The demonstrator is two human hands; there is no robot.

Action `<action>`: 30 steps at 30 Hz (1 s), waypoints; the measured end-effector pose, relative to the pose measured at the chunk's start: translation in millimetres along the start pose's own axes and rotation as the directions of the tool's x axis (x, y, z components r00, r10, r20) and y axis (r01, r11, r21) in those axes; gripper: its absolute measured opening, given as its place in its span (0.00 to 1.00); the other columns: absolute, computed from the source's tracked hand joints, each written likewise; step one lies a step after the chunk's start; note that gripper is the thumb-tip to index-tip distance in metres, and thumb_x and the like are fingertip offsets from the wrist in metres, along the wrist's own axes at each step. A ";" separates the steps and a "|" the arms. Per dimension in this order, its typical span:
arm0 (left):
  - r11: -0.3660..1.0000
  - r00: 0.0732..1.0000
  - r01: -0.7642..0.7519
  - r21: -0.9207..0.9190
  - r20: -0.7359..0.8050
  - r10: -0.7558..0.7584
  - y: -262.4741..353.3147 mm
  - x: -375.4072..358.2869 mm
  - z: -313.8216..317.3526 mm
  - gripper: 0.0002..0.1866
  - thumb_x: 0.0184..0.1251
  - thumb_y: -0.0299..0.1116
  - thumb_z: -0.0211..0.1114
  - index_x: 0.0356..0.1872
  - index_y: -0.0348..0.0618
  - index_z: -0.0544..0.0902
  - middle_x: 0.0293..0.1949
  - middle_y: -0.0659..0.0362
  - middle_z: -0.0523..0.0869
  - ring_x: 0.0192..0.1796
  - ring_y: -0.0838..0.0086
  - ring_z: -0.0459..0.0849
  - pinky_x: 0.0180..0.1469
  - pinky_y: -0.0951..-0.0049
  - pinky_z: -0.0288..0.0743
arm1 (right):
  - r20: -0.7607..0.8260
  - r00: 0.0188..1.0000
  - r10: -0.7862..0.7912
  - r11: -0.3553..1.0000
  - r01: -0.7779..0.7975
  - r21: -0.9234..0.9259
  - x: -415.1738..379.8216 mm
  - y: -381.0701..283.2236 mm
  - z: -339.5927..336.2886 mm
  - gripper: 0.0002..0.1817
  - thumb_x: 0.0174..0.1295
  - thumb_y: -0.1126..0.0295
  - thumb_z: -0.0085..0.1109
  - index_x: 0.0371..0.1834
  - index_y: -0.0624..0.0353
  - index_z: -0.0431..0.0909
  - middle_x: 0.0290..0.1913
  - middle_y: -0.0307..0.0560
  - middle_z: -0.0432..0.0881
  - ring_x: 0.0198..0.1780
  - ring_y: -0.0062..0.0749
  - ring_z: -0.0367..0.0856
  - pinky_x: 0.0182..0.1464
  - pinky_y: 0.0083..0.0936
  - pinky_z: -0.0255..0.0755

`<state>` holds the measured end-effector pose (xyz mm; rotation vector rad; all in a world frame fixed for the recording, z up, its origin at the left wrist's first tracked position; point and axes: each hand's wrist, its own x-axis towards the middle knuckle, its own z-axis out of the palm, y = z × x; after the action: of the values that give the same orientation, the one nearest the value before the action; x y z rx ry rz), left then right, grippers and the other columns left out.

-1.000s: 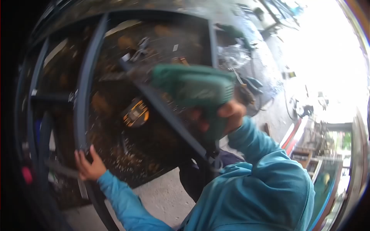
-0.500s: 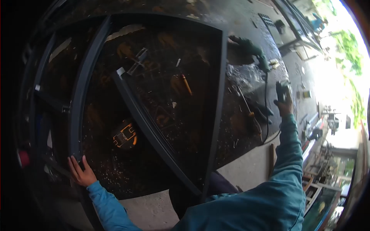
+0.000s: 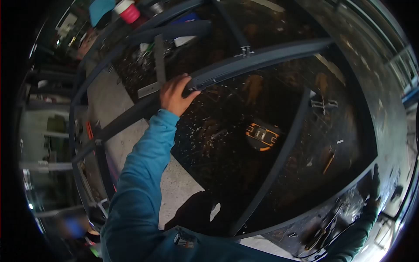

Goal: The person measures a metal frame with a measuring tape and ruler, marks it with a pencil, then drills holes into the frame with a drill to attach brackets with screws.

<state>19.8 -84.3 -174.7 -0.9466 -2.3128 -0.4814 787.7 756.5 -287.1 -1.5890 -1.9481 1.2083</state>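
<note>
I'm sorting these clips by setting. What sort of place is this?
Probably a metalwork shop: the left hand grips a dark metal frame, with shavings on the dark floor and an orange-and-black tool below.

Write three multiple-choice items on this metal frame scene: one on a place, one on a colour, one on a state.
1. Where does the left hand rest?
A. on a bar of the dark metal frame
B. on the orange-and-black tool
C. on the red cup

2. What colour is the sleeve?
A. red
B. teal blue
C. white

3. How does the orange-and-black tool lie?
A. held in a hand
B. hanging from the frame
C. untouched on the dark surface

Answers: 1 A, the fingers curl over the bar; 2 B, the arm is clad in teal; 3 C, no hand is near it.
</note>
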 end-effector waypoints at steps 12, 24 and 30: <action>0.999 0.998 -0.033 0.002 -0.050 0.033 -12.7 -4.8 7.4 0.27 0.44 0.52 0.81 0.46 0.53 0.90 0.56 0.66 0.86 0.51 0.65 0.85 0.54 0.59 0.76 | -0.324 0.940 -0.109 0.969 0.173 0.178 -166.7 -154.3 28.2 0.44 0.63 0.72 0.61 0.82 0.47 0.51 0.52 0.44 0.84 0.50 0.29 0.84 0.54 0.39 0.75; 0.998 0.999 0.053 -0.020 0.011 -0.053 -10.2 -3.1 8.1 0.27 0.43 0.51 0.82 0.45 0.53 0.89 0.54 0.63 0.87 0.50 0.63 0.85 0.53 0.58 0.76 | -0.347 0.811 -0.470 0.027 0.406 0.913 -456.7 -369.2 105.5 0.41 0.65 0.66 0.62 0.81 0.46 0.54 0.51 0.39 0.82 0.46 0.26 0.83 0.50 0.35 0.74; 0.997 0.992 0.079 -0.013 0.097 -0.077 -11.3 1.0 4.1 0.27 0.45 0.53 0.81 0.46 0.53 0.89 0.50 0.65 0.86 0.49 0.63 0.84 0.51 0.57 0.76 | -0.004 0.693 -0.721 -0.291 -0.297 0.909 -499.2 -456.6 236.3 0.40 0.66 0.63 0.62 0.80 0.45 0.55 0.50 0.37 0.81 0.45 0.24 0.82 0.48 0.33 0.74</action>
<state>9.5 -89.3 -178.4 -0.9081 -2.4441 -0.4977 488.2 201.5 53.2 0.3677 -0.4793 2.2690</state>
